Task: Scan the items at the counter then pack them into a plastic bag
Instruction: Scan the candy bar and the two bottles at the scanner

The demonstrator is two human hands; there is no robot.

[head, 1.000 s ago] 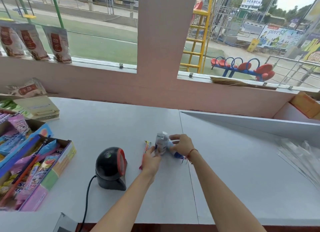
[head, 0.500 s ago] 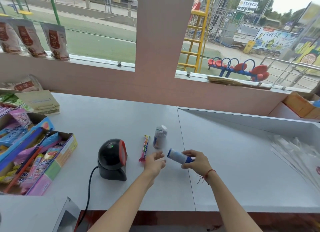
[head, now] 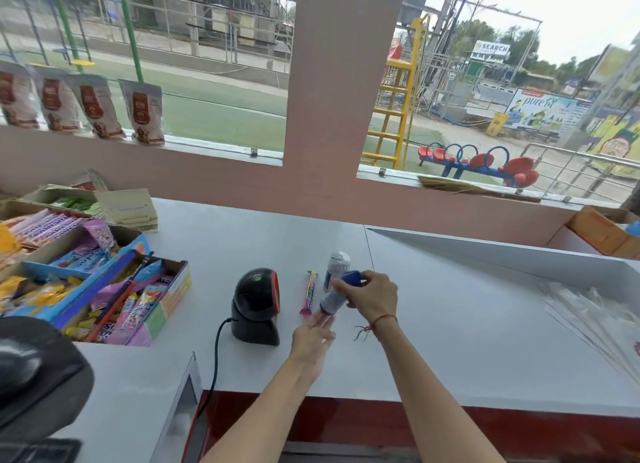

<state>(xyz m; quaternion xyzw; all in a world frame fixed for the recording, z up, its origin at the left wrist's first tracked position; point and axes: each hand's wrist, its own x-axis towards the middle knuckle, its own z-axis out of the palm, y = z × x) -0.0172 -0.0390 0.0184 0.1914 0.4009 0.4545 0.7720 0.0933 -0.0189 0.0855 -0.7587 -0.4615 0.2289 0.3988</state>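
A pale grey counter (head: 450, 324) runs across the view below the window wall, with cardboard display boxes of sweets (head: 114, 289) crowding its left end and a loose stack of clear plastic bags (head: 595, 317) lying at its far right, well apart from the hands. Near the middle stands the black dome barcode scanner (head: 257, 306), its red-rimmed window facing right toward the items. Just right of it a long wrapped candy stick (head: 309, 292) lies flat on the counter, and beyond that a small white bottle (head: 336, 268) stands upright. The right hand (head: 372, 296) is clenched round a small blue-and-white tube (head: 337, 294), held above the counter with its long axis tilted, the blue cap up by the fingers and the lower end pointing down and left. The left hand (head: 311, 341) hovers just beneath that lower end, fingers loosely spread and holding nothing. The scanner lies to the left of the tube, nearer the left hand, so the scan looks to turn on swinging the tube's printed side leftward to face the red window; where the barcode sits cannot be made out.
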